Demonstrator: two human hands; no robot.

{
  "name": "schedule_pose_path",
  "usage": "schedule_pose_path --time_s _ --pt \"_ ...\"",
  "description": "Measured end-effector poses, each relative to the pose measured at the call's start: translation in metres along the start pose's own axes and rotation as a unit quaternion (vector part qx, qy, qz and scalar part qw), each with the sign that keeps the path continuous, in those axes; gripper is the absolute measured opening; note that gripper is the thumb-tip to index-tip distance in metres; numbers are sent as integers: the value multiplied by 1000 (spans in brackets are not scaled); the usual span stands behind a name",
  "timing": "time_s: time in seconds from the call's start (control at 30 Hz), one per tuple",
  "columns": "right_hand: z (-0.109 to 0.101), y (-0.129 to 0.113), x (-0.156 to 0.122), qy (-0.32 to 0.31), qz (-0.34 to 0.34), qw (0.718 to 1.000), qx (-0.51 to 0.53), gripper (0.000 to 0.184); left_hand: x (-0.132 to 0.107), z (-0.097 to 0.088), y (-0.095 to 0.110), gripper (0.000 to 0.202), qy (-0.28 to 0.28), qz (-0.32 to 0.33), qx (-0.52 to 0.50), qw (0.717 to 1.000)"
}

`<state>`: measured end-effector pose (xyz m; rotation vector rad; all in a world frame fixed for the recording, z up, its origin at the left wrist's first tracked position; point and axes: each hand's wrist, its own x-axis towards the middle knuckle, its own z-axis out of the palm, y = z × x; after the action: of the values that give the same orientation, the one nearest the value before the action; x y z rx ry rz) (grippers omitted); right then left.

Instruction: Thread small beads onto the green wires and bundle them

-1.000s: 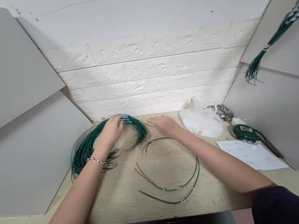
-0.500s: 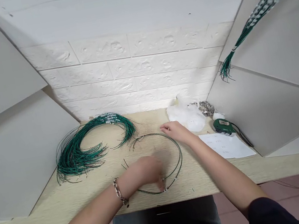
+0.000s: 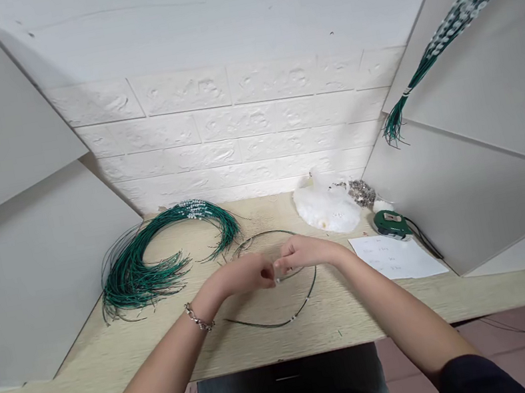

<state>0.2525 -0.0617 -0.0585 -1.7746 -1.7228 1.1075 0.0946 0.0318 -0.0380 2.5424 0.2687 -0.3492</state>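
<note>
My left hand (image 3: 250, 273), bracelet on its wrist, is closed at the middle of the table, with a green wire (image 3: 293, 275) running out from its fingertips. Close beside it, almost touching, my right hand (image 3: 304, 251) is pinched; what lies between its fingertips is too small to make out. Beneath both hands a loose loop of dark green cable (image 3: 311, 291) curves over the tabletop, carrying small white pieces (image 3: 293, 318) along its near side. The loop's far end is partly hidden behind my left hand.
A thick bundle of green wires (image 3: 130, 281) lies at left; another bundle (image 3: 447, 32) hangs at upper right. At back right are a white plastic bag (image 3: 325, 206), small metal parts (image 3: 361, 192), a green tape measure (image 3: 391, 223) and a written paper sheet (image 3: 395, 258). Panels flank the table (image 3: 136, 374).
My left hand has risen from the near side of the loop, lifting a wire. My right hand has come down and toward the left, so the fingertips now nearly meet.
</note>
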Motion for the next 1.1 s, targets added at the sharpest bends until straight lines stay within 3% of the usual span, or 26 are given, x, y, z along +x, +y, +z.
schedule_pose_path --time_s 0.17,0.43,0.53,0.63,0.73,0.8,0.97,1.1 --pt "2 6 3 -24 -16 999 43 21 -3 -9 -5 17 54 -5 28 998" --pt "4 11 6 35 -23 997 72 17 -3 -11 -7 20 133 40 21 990" --pt "0 10 5 47 -22 994 93 18 -3 -14 -8 25 277 72 4 958" --pt "-8 12 3 69 -20 989 126 20 -5 -17 -12 29 462 81 -12 883" --pt "-16 12 -2 95 -33 982 161 21 -9 -15 -19 35 583 73 -37 809" --pt "-20 12 -4 116 -43 974 190 22 -10 -12 -22 38 594 85 -46 799" --pt "-21 9 -4 158 -75 949 264 25 -11 -3 -22 37 489 153 37 858" --pt "-19 8 -1 173 -91 936 294 28 -6 -1 -17 33 424 137 69 893"
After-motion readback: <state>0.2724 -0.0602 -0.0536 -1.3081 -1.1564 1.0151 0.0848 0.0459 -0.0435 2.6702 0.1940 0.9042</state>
